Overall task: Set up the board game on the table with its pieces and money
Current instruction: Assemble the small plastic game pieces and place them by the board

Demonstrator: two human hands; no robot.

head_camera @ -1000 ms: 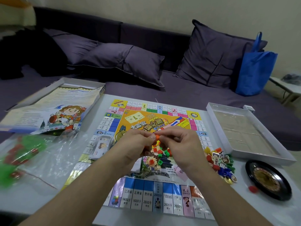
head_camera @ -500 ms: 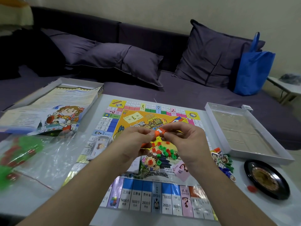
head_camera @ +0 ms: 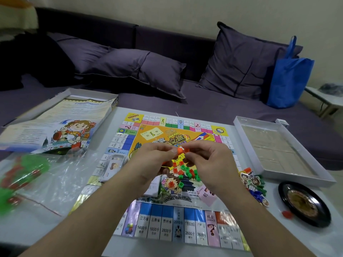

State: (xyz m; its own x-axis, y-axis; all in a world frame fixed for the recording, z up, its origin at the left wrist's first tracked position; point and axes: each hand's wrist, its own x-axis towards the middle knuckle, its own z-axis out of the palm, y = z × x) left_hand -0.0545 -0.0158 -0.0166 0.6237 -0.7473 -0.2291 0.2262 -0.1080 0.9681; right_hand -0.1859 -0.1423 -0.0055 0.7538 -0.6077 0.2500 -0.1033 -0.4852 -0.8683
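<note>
1. Orange plastic pieces (head_camera: 181, 150): small cubes pinched between both hands, above the middle of the game board (head_camera: 167, 182).
2. Left hand (head_camera: 154, 164): fingers curled, thumb and forefinger gripping one orange cube.
3. Right hand (head_camera: 209, 164): fingers curled, tips gripping the adjoining cube.
4. Game board: flat on the white surface (head_camera: 37, 229), a cluster of red and green cubes (head_camera: 185, 172) at its centre.
5. Character tokens (head_camera: 254, 184): heaped just right of the board.
6. Roulette wheel (head_camera: 304, 203): right of the board, near corner.
7. Box tray (head_camera: 278, 151): right of the board, far side.
8. Plastic bag (head_camera: 40, 175): left of the board.
9. Box lid (head_camera: 55, 123): left of the board, far side.
</note>
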